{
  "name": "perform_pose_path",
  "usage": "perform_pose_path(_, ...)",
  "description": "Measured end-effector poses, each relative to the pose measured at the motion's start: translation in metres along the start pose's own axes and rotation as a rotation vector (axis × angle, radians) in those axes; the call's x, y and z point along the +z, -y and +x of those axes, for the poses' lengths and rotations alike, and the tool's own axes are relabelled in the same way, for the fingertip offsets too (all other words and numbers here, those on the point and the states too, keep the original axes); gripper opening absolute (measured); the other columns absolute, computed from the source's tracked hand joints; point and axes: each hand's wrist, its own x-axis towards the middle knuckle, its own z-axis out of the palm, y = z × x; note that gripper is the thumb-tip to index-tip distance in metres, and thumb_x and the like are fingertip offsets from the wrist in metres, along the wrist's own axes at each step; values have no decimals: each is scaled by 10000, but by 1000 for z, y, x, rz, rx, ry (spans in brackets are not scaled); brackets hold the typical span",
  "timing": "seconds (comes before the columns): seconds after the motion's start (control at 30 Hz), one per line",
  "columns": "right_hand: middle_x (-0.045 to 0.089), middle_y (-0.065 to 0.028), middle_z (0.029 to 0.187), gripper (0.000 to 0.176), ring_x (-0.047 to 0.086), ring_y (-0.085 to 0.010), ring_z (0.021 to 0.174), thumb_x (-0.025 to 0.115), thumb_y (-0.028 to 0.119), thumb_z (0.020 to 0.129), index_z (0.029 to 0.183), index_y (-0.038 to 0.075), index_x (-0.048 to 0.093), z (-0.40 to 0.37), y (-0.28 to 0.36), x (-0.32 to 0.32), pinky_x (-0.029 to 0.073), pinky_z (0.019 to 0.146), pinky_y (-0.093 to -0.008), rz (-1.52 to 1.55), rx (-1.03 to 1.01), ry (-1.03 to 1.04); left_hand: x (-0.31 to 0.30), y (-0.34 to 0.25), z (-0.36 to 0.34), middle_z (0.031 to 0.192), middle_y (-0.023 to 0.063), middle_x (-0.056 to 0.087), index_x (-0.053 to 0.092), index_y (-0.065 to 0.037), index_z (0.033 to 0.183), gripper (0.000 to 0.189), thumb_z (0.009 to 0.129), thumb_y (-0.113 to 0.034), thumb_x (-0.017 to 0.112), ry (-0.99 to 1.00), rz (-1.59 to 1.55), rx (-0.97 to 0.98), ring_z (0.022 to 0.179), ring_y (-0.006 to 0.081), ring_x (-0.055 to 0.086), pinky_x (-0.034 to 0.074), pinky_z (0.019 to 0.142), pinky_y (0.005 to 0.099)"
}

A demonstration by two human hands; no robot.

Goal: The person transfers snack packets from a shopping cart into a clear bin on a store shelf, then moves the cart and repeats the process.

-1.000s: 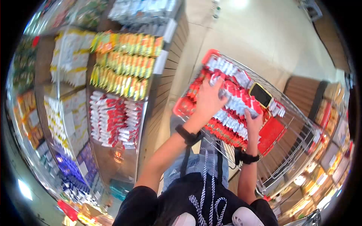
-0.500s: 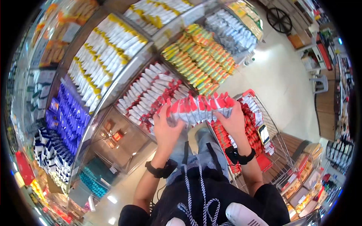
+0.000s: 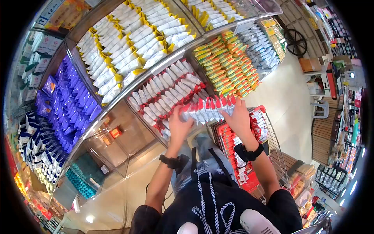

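A row of red-and-white snack packets (image 3: pixel 206 110), standing side by side, is squeezed between my two hands. My left hand (image 3: pixel 180 126) closes on its left end, and my right hand (image 3: pixel 238 120) grips its right end. The row is held up over the front right corner of a bin (image 3: pixel 146 125), where similar red-and-white packets (image 3: pixel 167 93) lie in slanting rows. To the right, below my right hand, stands a wire shopping cart (image 3: pixel 276 142) with more red packets (image 3: pixel 230 137) in it. Both wrists wear black straps with a small device.
Neighbouring bins hold white-and-yellow packets (image 3: pixel 134 43), purple packets (image 3: pixel 72 107), yellow-green packets (image 3: pixel 226 64) and silver-blue packets (image 3: pixel 259 45). A clear divider wall (image 3: pixel 113 156) runs along a lower bin on the left. A grey stool (image 3: pixel 320 108) stands farther off on the floor.
The view has shifted, showing more of the bins. Both hands keep their grip on the packet row, which has moved slightly nearer the red-and-white bin.
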Motion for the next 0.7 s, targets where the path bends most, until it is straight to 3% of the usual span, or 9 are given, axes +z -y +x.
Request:
perform_pose_path(0.23, 475, -233, 941, 595, 511, -386, 870, 714, 322, 667, 998, -69, 411, 6, -2, 25, 452, 724, -408, -47, -76, 27, -9, 7, -3, 872, 185, 574, 479, -95, 1096, 533, 607, -227, 646, 45, 39, -150, 788, 350, 556, 448, 719, 407)
perform_pose_path(0.37, 480, -239, 943, 607, 518, -379, 877, 711, 330, 670, 1007, -81, 417, 6, 2, 38, 457, 745, -393, -20, -50, 64, -13, 23, -5, 819, 208, 577, 477, -101, 1140, 580, 605, -240, 654, -102, 119, -14, 731, 349, 572, 460, 674, 406)
perform_pose_path(0.57, 492, -238, 916, 591, 529, -378, 861, 708, 331, 671, 979, -92, 433, 27, 0, 41, 459, 740, -401, -48, -170, 77, -12, 21, -6, 803, 203, 577, 453, -80, 1174, 616, 621, -272, 644, -95, 171, -9, 728, 348, 567, 456, 680, 414)
perform_pose_path(0.7, 496, -245, 920, 589, 523, -384, 868, 705, 335, 675, 977, -96, 439, 38, 1, 39, 447, 754, -408, -70, -128, 176, -10, 17, -10, 775, 192, 577, 451, -73, 1169, 599, 635, -269, 637, -133, 180, -42, 699, 341, 566, 454, 649, 411)
